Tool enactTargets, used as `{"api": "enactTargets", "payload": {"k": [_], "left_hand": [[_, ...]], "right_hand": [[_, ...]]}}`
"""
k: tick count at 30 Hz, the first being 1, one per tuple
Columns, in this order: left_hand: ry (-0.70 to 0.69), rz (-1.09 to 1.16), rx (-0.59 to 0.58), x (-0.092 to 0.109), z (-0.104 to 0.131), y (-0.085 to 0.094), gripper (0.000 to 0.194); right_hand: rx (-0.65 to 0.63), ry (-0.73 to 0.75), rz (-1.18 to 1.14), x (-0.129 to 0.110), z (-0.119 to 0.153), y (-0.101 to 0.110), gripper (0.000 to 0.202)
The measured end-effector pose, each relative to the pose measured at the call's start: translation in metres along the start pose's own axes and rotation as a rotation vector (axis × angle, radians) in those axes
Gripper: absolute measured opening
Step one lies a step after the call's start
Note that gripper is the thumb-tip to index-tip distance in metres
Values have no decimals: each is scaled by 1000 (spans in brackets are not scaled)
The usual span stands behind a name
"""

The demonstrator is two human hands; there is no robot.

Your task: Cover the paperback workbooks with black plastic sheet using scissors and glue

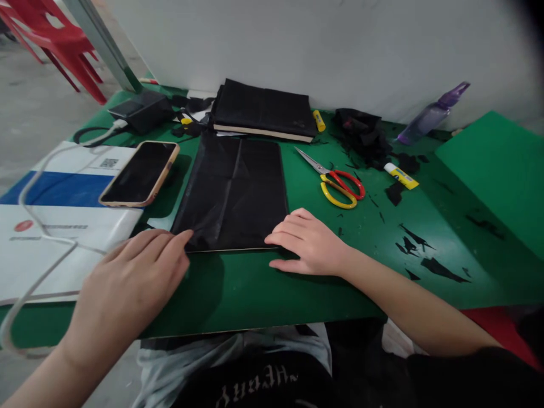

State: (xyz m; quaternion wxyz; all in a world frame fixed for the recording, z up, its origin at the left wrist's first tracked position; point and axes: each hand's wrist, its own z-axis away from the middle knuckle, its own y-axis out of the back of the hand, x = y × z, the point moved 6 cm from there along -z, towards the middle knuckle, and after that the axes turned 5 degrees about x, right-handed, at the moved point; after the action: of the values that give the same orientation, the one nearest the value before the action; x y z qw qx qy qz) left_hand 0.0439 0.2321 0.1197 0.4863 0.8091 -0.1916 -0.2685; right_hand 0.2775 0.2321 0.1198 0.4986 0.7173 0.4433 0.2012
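Observation:
A flat book in creased black wrapping (233, 192) lies on the green tabletop near its front edge. My left hand (136, 277) is at its lower left corner, fingers close together and fingertips on the wrapping; the thumb is partly hidden. At the lower right corner rests my right hand (312, 243), its fingers stretched over the edge and its thumb apart below, holding nothing up. To the right, scissors (335, 178) with red and yellow handles lie with blades pointing away. A second black-covered book (263, 110), thicker, sits just behind the first.
Left of the book, a phone (140, 173) lies on a white and blue bag (55, 226), crossed by a white cable (38, 226). A black box (144, 110), glue stick (402, 175), purple spray bottle (429, 119) and black scraps (442, 269) surround the work area. A wall rises behind.

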Motion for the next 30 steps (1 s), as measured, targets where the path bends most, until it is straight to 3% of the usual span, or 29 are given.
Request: {"api": "enactTargets", "payload": {"k": [5,9,14,19,24,30], "left_hand": [[-191,108,161,41,-34,15,23],[-314,170,183,64,-59,14,16],[-472,201,170,70,-72,5,13],[-646,185,216,77,-69,4,23],[-661,188,261,86,-74,8,22],[-585,237,279,86,-77,5,17]], "right_hand": [[123,-80,-41,7,9,3,24],[143,-92,-25,14,9,8,15],[81,-65,8,16,8,8,16],[44,-45,22,15,9,4,19],[39,-41,23,15,9,2,21],[45,-30,38,14,8,1,20]]}}
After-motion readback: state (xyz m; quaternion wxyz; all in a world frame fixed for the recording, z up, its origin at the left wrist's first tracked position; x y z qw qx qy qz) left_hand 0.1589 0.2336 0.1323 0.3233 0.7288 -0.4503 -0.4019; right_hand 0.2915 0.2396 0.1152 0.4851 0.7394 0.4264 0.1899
